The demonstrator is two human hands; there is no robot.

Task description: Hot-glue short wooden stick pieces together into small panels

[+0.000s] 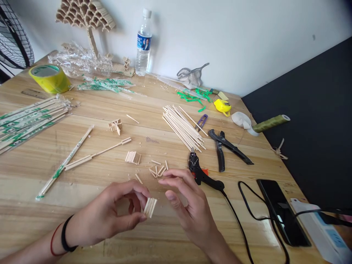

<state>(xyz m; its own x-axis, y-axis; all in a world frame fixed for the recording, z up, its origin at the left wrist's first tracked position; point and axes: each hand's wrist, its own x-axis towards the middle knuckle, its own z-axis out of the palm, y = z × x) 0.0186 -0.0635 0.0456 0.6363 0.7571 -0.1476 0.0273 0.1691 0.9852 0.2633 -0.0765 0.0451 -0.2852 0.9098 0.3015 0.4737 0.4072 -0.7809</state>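
Between the thumb and fingers of my left hand (pixel 110 211) is a small panel of short wooden sticks (pixel 150 207) set side by side. My right hand (pixel 189 205) hovers just right of it, fingers apart and holding nothing. Past its fingertips lies a loose group of short cut stick pieces (pixel 159 169). A similar small stick block (pixel 133 157) rests on the table farther left, and a joined stick piece (pixel 115 126) sits behind it. The black glue gun (pixel 202 172) lies beyond my right hand, nozzle pointing away.
Long wooden sticks (pixel 183 128) lie in a bundle near purple snips (pixel 202 121) and black-handled cutters (pixel 228 146). A phone (pixel 283 212) and cables occupy the right. Wrapped chopsticks (pixel 30 119), yellow tape (pixel 49 79) and a water bottle (pixel 143 44) stand farther back.
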